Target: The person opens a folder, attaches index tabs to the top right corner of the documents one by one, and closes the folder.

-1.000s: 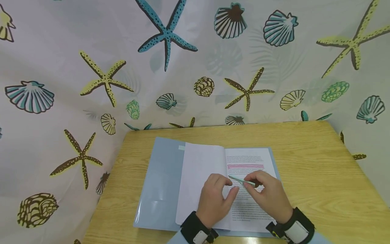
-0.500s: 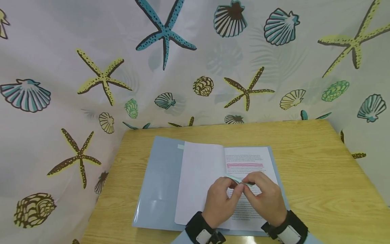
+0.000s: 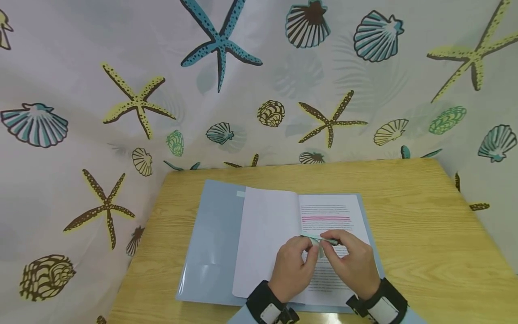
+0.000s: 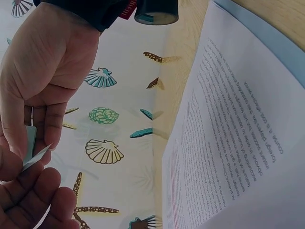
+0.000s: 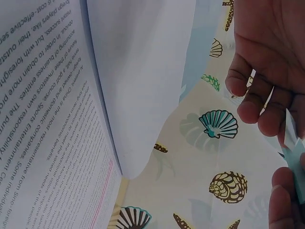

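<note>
Over the open pages, my left hand (image 3: 293, 270) and right hand (image 3: 354, 265) meet at the fingertips. Between them is a thin pale green sticky note pad (image 3: 329, 241), seen nearly edge-on in the head view. My right thumb and fingers pinch the pad's right part. A pale sticky note (image 3: 321, 252) stands away from the pad and hangs between the two thumbs; my left thumb and index finger pinch at it. In the right wrist view the sticky note pad (image 5: 296, 174) shows with a bent corner. Fingers partly hide where note and pad join.
Under the hands lies a blue folder (image 3: 210, 243), open, with a blank left page (image 3: 263, 243) and a printed right page (image 3: 329, 279) bearing pink highlighted lines. A small pale green tab (image 3: 240, 194) sits near the folder's top. Wooden table (image 3: 425, 234) surrounds it; a patterned cloth (image 3: 243, 103) hangs behind.
My left hand has moved right to meet the right hand at the pad. A note now stands out below the pad, between the thumbs. The folder has stayed put.
</note>
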Demonstrator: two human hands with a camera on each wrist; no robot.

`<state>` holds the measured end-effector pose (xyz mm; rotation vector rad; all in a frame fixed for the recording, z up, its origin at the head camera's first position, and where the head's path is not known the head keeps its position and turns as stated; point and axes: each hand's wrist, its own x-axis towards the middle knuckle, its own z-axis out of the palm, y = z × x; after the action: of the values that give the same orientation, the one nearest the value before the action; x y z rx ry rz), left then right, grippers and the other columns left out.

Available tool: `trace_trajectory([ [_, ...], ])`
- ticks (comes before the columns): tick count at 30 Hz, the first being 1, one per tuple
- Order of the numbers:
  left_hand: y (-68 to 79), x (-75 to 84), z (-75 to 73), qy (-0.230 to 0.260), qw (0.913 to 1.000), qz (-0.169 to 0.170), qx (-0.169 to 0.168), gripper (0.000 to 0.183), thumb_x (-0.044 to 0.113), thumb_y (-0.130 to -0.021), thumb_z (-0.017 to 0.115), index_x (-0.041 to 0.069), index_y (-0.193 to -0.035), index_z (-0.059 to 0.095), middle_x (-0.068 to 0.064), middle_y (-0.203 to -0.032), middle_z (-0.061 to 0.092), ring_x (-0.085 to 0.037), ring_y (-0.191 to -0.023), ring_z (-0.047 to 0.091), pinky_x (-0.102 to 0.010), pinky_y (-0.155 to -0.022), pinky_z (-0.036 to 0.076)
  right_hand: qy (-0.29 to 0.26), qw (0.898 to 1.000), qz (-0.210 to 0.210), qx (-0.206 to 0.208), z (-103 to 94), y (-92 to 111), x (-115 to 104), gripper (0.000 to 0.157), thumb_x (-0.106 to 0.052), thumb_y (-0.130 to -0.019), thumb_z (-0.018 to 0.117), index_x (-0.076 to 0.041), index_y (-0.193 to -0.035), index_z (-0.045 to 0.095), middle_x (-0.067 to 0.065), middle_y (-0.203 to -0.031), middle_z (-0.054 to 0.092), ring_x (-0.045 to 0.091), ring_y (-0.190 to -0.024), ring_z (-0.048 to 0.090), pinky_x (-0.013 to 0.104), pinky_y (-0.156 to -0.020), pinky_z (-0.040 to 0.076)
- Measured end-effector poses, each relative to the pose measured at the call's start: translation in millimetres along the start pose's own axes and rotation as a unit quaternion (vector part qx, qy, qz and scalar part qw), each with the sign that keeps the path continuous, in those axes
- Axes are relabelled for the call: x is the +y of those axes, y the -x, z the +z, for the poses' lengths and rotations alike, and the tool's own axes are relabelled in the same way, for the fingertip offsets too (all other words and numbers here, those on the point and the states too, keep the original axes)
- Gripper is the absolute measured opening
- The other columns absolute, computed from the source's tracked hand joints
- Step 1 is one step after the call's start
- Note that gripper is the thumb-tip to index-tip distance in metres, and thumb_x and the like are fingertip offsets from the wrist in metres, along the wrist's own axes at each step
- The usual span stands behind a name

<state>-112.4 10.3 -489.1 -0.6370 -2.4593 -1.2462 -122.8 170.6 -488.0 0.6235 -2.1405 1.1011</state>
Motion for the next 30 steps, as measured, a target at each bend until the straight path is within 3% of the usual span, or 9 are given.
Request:
trace_trajectory([
  [23,8.8,-3.3,-2.5,-0.011,0.9996,0.019,-0.016,0.019,0.014,-0.093,0.054,0.018,-0.075,0.053,0.012,-0.073,0.053,0.0,-0.07,0.047,-0.009,-0.062,0.035,0.028,0.999,0.026,-0.001,-9.5,-11,9,0.016,-0.002,-0.074,0.072,-0.009,-0.087,0.067,0.001,-0.082,0.069,0.008,-0.069,0.062,0.019,-0.062,0.052],
  [30,12.9,-4.7,-1.0,-0.008,0.9997,0.021,-0.009,0.017,0.015,-0.093,0.054,0.018,-0.077,0.057,0.012,-0.075,0.056,0.004,-0.072,0.047,-0.009,-0.063,0.038,0.033,0.999,0.033,0.022,-16.5,-12,15,0.018,0.0,-0.071,0.073,-0.008,-0.087,0.068,0.003,-0.083,0.07,0.008,-0.066,0.061,0.015,-0.062,0.049],
])
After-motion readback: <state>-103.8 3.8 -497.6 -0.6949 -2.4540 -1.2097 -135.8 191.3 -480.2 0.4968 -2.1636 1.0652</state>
